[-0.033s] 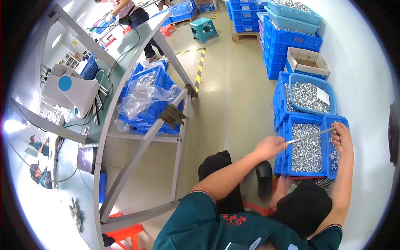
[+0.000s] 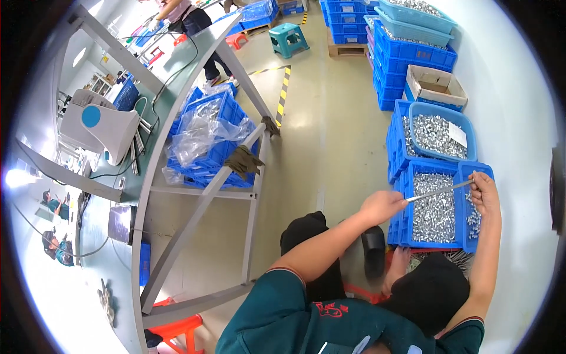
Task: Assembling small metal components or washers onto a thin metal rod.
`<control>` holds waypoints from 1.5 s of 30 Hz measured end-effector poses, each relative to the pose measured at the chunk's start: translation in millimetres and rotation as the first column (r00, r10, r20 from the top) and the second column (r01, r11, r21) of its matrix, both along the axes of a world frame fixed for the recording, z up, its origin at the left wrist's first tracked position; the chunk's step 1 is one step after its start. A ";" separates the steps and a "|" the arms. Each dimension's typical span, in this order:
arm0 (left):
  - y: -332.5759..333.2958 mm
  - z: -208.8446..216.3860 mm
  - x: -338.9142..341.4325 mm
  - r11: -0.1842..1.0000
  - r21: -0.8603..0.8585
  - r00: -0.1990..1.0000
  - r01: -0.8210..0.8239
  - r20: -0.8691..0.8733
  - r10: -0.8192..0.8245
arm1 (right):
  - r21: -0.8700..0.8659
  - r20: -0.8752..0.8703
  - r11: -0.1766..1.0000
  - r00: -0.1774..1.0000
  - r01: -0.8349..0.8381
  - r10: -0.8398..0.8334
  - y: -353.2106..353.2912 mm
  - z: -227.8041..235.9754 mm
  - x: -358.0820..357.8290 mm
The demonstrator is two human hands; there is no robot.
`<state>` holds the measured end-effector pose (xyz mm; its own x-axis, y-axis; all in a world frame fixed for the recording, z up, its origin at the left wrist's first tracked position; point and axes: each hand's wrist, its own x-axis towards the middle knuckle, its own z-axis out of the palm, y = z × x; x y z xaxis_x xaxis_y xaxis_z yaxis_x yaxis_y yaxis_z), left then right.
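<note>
My left hand [image 2: 382, 206] grips one end of a thin metal rod [image 2: 439, 190], and my right hand [image 2: 484, 192] holds the other end. The rod hangs level over a blue crate [image 2: 400, 187] filled with small shiny metal parts [image 2: 433, 207]. A second blue tray [image 2: 471, 233] of the same parts lies next to it under my right hand. Both forearms reach out from my dark green shirt over my knees in black trousers.
Behind the crate stand another blue crate of metal parts [image 2: 437, 134], a cardboard box [image 2: 436, 88] and stacked blue crates [image 2: 407, 53]. A grey workbench [image 2: 147, 171] with crates in plastic bags beneath runs along the left. Another person stands at its far end [image 2: 183, 17]. A teal stool [image 2: 288, 38] stands on the floor.
</note>
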<state>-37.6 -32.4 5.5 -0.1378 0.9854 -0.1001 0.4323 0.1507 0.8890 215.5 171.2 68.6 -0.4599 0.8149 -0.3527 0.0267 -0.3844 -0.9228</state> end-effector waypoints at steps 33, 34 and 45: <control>22.0 2.1 15.3 0.965 -0.251 0.725 0.073 0.678 0.121 | -0.172 -0.141 0.978 0.986 -0.117 0.093 -17.8 -22.2 -16.0; 20.6 1.6 14.7 0.965 -0.250 0.725 0.077 0.679 0.118 | -0.160 -0.187 0.980 0.979 -0.115 0.084 -14.8 -19.3 -12.4; 8.9 -2.6 10.3 0.989 -0.134 0.850 0.066 0.527 0.015 | -0.264 -0.516 0.964 0.846 -0.005 -0.137 -5.4 -4.3 -4.3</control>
<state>-27.2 -23.4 3.0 0.0003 0.9575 -0.2885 -0.0880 0.2874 0.9538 211.2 165.8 64.3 -0.5816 0.7689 -0.2656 -0.4675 -0.5831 -0.6644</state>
